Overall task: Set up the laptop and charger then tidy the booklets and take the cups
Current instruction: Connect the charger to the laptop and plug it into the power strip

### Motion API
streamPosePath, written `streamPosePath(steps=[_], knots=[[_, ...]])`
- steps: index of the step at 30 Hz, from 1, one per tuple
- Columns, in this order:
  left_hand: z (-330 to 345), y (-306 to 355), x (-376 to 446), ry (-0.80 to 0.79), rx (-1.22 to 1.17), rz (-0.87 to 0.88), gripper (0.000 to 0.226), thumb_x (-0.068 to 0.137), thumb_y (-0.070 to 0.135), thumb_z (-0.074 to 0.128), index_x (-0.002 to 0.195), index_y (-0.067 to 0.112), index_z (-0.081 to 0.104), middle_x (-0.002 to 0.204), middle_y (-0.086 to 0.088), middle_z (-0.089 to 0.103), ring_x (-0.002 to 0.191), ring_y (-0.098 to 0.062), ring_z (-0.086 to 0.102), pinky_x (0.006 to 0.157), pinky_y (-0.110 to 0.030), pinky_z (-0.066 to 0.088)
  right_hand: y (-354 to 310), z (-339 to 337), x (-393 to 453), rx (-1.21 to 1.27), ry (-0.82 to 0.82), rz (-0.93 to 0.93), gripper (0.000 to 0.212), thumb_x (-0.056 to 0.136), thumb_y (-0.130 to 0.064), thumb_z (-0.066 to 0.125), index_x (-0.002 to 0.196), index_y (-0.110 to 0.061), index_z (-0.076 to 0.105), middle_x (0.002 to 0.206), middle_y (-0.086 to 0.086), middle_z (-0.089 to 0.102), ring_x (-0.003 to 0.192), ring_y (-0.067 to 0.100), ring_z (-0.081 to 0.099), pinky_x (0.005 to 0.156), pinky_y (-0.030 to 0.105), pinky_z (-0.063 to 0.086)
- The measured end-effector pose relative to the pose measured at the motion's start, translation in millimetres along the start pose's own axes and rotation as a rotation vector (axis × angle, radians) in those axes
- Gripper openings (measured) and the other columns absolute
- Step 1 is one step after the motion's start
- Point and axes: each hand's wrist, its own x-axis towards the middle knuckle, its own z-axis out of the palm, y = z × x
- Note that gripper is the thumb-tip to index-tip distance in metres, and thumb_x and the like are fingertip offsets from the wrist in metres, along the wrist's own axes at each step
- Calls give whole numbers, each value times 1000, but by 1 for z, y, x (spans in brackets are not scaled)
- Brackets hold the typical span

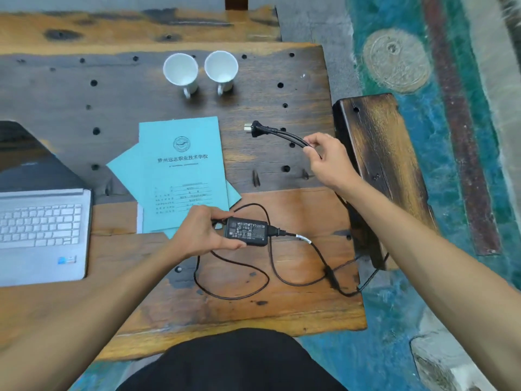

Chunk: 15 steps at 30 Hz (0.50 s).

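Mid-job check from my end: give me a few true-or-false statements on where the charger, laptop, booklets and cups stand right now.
1. The left hand grips the black charger brick. True.
2. The right hand holds the cable just behind the wall plug. True.
3. The laptop is shut. False: its lid is up and the keyboard shows.
4. The two white cups are stacked. False: they stand side by side, apart, at the far side of the table.
5. The blue booklets lie in a fanned, untidy pile. True.
6. The plug is in a socket. False: it is held free above the table.
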Motion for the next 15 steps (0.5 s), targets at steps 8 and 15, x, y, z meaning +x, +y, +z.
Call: streamPosePath(steps=[8, 15], knots=[[-39, -55, -95, 136, -132, 52, 46, 53, 55, 93, 95, 52, 74, 91, 23, 77, 86, 3, 71, 81, -29, 59, -65, 34, -49, 95, 17, -48, 17, 101, -10, 56, 111, -6, 69, 107, 9, 68, 110, 29, 62, 104, 45, 47], [-81, -106, -171, 244, -98, 30, 47, 58, 51, 93, 102, 39, 79, 87, 30, 75, 82, 13, 69, 68, -4, 47, -129, 98, -79, 186, -82, -35, 16, 102, -12, 55, 107, -15, 69, 99, -4, 65, 91, 7, 59, 87, 26, 46]])
